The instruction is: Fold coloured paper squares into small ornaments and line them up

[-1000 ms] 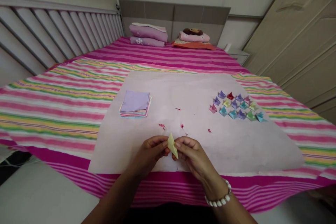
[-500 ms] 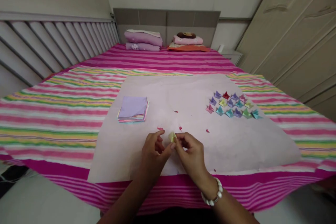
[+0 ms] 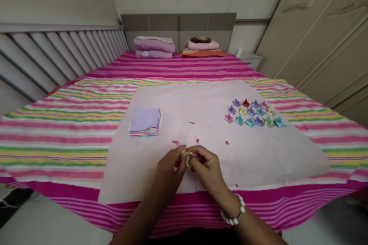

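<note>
A small piece of pale yellow folded paper (image 3: pixel 188 159) is pinched between both hands, just above the white sheet (image 3: pixel 178 103) on the bed. My left hand (image 3: pixel 171 162) grips its left side with thumb and fingertips. On the right side, my right hand (image 3: pixel 206 162), with a white bead bracelet at the wrist, pinches it too. Fingers cover part of its folds. Left of the hands lies a stack of square coloured paper (image 3: pixel 146 119), lilac on top. Several small folded paper shapes (image 3: pixel 250 111) in purple, red, yellow, blue, pink and green stand in rows at the right.
Small red scraps (image 3: pixel 197 141) dot the sheet near the hands. A striped bedspread (image 3: pixel 71 130) lies beneath it. Lilac folded bedding (image 3: pixel 155 46) and a pink pile (image 3: pixel 202 45) sit by the headboard (image 3: pixel 207 26). A railing (image 3: pixel 57 53) borders the left side.
My left hand has closed onto the yellow paper, where its index finger was raised away before. The paper is turned and now shows spread flaps. The head view has shifted slightly.
</note>
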Demonstrator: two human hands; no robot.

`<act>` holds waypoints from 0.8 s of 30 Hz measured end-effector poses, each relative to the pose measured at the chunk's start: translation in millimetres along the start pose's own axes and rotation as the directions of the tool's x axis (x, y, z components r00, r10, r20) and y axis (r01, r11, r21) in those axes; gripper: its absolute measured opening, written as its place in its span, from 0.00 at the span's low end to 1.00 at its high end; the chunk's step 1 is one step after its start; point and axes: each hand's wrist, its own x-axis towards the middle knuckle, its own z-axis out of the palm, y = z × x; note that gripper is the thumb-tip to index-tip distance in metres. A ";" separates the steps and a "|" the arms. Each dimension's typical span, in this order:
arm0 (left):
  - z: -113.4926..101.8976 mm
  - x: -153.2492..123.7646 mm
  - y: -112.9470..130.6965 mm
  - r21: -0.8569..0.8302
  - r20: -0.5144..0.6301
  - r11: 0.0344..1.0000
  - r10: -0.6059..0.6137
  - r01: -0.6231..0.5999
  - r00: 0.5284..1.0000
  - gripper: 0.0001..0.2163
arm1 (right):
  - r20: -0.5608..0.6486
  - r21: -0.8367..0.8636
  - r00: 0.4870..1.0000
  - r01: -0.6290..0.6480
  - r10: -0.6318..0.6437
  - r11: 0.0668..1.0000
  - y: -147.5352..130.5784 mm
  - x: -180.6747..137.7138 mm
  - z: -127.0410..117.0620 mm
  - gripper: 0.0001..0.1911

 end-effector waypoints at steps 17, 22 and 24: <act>-13.1 3.6 2.7 -0.305 0.026 0.951 -0.051 0.056 0.998 0.05 | 0.183 0.467 0.942 -0.334 0.281 0.818 -10.4 3.3 -9.1 0.09; -11.0 5.5 7.6 -0.444 0.024 0.864 -0.255 0.239 0.967 0.06 | 0.204 0.360 0.950 -0.297 0.236 0.885 -4.4 1.4 -9.4 0.14; -9.9 6.0 9.6 -0.517 0.070 0.807 -0.294 0.287 0.953 0.07 | 0.234 0.285 0.946 -0.285 0.222 0.915 -1.7 -0.5 -8.8 0.14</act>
